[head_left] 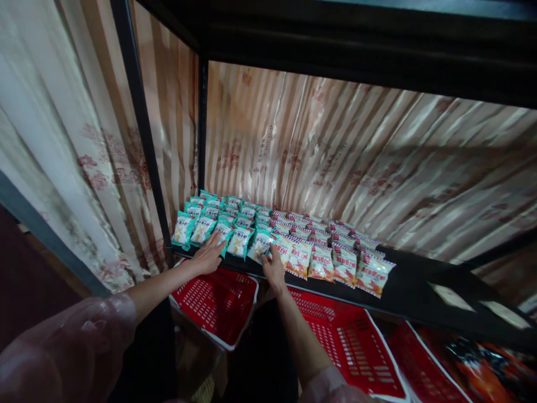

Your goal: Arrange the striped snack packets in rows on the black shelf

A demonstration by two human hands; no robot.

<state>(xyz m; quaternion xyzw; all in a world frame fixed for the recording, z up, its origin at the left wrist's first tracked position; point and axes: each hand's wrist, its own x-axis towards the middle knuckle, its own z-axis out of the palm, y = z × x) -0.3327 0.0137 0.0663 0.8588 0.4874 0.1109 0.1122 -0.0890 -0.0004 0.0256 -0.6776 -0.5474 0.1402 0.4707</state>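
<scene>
Rows of teal-and-white snack bags (240, 242) stand on the left of a black shelf (403, 274). Beside them, to the right, are rows of white-and-orange snack bags (321, 262). My left hand (208, 257) lies with fingers stretched out against the front of a teal bag (224, 228), partly covering it. At the right end of the teal front row, my right hand (274, 270) has thumb and fingers at the lower right corner of another teal bag (260, 242). The fingertips rest close to the neighbouring orange bag.
Red plastic baskets (218, 302) (348, 341) stand below the shelf's front edge. Two pale cards (451, 296) (505, 314) lie on the shelf's right part. Black posts (145, 129) frame the left side, a dark upper shelf (356, 50) hangs above, and striped curtains (335, 145) close the back.
</scene>
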